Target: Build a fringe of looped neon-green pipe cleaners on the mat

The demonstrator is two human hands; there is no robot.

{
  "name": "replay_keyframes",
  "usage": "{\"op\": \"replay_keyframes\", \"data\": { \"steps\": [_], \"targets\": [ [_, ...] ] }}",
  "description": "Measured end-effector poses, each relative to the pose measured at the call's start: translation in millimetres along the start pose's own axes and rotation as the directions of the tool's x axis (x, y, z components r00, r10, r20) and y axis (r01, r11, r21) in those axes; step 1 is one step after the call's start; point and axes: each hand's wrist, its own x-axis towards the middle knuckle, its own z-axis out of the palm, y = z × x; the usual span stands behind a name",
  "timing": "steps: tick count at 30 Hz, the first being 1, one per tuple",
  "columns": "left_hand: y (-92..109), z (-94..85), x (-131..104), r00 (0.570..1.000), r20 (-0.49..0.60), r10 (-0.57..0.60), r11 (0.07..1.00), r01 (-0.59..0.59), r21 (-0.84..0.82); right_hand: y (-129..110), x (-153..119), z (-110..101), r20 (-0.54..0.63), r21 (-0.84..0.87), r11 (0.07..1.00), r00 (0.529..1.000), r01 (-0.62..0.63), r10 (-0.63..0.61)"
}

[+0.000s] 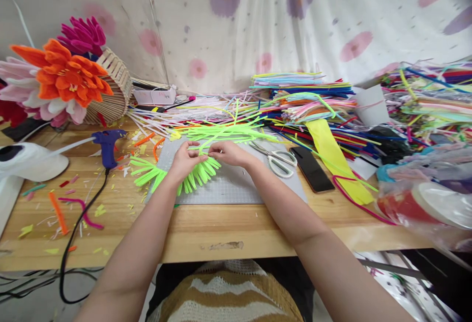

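Left hand [186, 160] closed, thumb and fingers pinching the green fringe [197, 177] along its upper edge. Right hand [224, 154] just beside it, thumb and fingertips pinched together on the same edge; exact strand between them too small to tell. Fringe = row of bright green fuzzy loops, held over the cutting mat [239, 191], middle of the table [258, 226] near its front edge. Loops fan down between the wrists; more loops [145, 172] splay out left of the left forearm, past the mat's left side.

Around the hands: loose green stems [228, 130] piled just beyond, over the mat's far side. Scissors [282, 161] right of the right hand, on the mat, handles toward the table's front edge. Phone [311, 167] just right of the mat, screen dark. Yellow strip [326, 145] runs from the stem bundles [309, 101] toward the front edge, right of the phone.

Left part of table: blue glue gun [108, 147], black cord hanging over the front edge; colored scraps [57, 214] scattered toward the front left corner. Far left corner: tipped basket [116, 86] with an orange flower [72, 76] and a magenta one [83, 34]. Right edge: plastic-wrapped red-and-white roll [427, 206].
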Motion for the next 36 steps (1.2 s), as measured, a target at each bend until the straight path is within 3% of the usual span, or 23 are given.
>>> {"op": "replay_keyframes", "data": {
  "steps": [6,12,18,27,33,36],
  "targets": [
    [-4.8,10.5,0.5,0.981,-0.194,0.011,1.000,-0.014,-0.014,-5.1,-1.4,-0.6,-0.029,-0.178,0.984,0.999,0.019,-0.024],
    [-5.1,4.6,3.3,0.954,-0.299,0.024,0.995,-0.053,-0.090,1.3,-3.0,2.3,-0.058,-0.176,0.984,0.998,0.023,-0.034],
    [-4.3,1.0,3.7,0.989,-0.148,-0.001,0.999,-0.006,-0.047,11.1,-3.8,6.5,-0.090,-0.059,0.998,0.996,0.010,-0.016],
    [-10.2,6.5,2.8,0.999,-0.017,0.035,0.997,-0.034,0.072,4.8,8.8,10.0,-0.110,0.252,0.965,0.993,0.067,-0.040],
    [-11.9,9.6,2.6,0.999,-0.019,0.033,0.995,-0.031,0.095,-3.3,17.9,11.8,-0.204,0.387,0.922,0.976,0.015,0.070],
    [-12.2,11.8,2.0,0.995,-0.046,0.090,0.983,-0.082,0.167,-10.4,22.9,11.4,-0.226,0.372,0.928,0.970,-0.004,0.095]
  ]
}}
